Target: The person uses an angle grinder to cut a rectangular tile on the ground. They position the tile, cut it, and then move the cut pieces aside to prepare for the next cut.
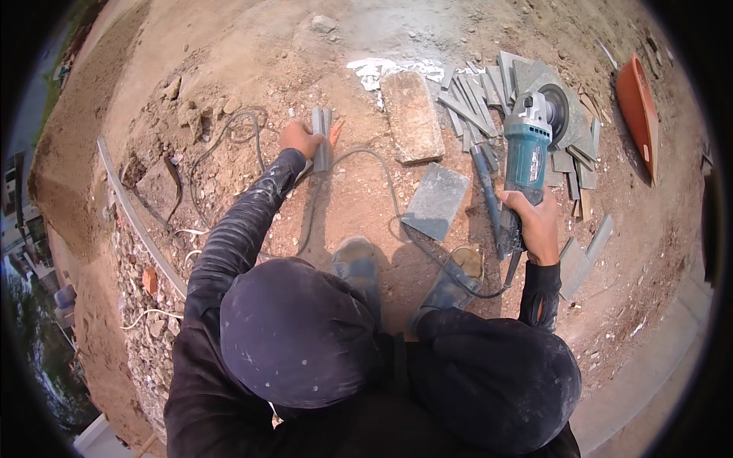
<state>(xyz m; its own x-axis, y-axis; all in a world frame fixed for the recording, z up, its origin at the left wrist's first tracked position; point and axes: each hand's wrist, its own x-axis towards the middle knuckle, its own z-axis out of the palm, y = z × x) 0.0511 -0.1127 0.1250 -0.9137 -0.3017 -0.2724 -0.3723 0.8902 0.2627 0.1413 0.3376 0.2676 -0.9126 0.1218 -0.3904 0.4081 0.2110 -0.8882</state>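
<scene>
My right hand point(537, 225) is wrapped round the rear handle of a teal and grey angle grinder point(527, 156), its disc point(555, 107) pointing away from me over stone offcuts. Whether the disc spins I cannot tell. On the left, my left hand point(300, 140) grips the side of narrow grey stone strips point(322, 133) near the ground. Between my hands stands a rough, dusty stone block point(412, 118). A square grey stone tile point(437, 201) lies nearer my feet. Beside the grinder a long blue-grey bar point(485, 187) lies on the dirt.
Cut grey stone pieces point(467, 107) are heaped at the far right, with an orange tub-like container point(636, 114) beyond. The grinder's black cable point(427, 256) loops across the ground near my shoes point(356, 256). White sheeting point(382, 70) lies behind the block; rubble point(149, 278) is at left.
</scene>
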